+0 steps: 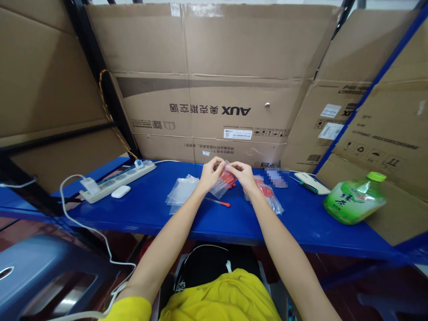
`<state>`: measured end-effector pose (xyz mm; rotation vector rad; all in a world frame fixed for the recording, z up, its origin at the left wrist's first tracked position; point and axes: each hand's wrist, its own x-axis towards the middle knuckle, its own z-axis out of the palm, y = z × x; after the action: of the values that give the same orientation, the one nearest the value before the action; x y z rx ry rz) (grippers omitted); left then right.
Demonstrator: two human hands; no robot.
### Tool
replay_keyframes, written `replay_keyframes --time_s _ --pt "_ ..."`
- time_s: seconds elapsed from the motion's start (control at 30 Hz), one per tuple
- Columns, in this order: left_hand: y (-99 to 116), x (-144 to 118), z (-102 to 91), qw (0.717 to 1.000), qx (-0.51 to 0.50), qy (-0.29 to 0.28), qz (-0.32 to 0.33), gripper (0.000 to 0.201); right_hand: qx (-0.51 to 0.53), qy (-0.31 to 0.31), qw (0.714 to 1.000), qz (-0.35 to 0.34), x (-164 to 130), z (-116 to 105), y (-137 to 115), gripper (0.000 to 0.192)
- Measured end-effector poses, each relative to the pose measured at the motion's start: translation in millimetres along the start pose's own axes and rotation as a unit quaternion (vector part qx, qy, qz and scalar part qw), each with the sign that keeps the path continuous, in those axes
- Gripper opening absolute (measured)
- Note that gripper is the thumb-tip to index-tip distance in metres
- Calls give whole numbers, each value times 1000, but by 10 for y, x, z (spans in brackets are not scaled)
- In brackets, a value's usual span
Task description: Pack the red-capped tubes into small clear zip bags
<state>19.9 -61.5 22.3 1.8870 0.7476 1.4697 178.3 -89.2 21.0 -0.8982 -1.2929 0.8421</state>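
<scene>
Far cardboard (234, 49): I read AUX lettering (236, 111), inverted. Left hand (211, 174), right hand (244, 175) both pinching a clear bag (219, 190), red pieces (228, 178) inside.

"What's the table (304, 218) made of?"
"Smooth painted metal, by its look, with a soft gloss."
"And the bags (182, 192) between its long edges?"
"Thin clear plastic, shiny."
"The bottle (354, 200) near its right edge?"
"Glossy plastic."
"Along the back edge?"
"Matt cardboard (214, 49), with glossy tape (203, 10)."
"The shirt (224, 296)?"
"Matt cloth."
</scene>
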Motion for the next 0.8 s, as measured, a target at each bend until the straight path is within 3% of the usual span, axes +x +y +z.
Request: replay_keyframes --time_s 0.17,0.47,0.8 --pt "-20 -15 0 998 50 -25 21 32 9 8 1000 5 -5 0 -15 38" --pt "-51 -18 -4 999 21 -40 19 32 -10 -15 1000 -11 -1 -8 3 39" --pt "-38 -5 2 1000 2 14 14 32 -36 -21 999 -27 21 -1 65 37"
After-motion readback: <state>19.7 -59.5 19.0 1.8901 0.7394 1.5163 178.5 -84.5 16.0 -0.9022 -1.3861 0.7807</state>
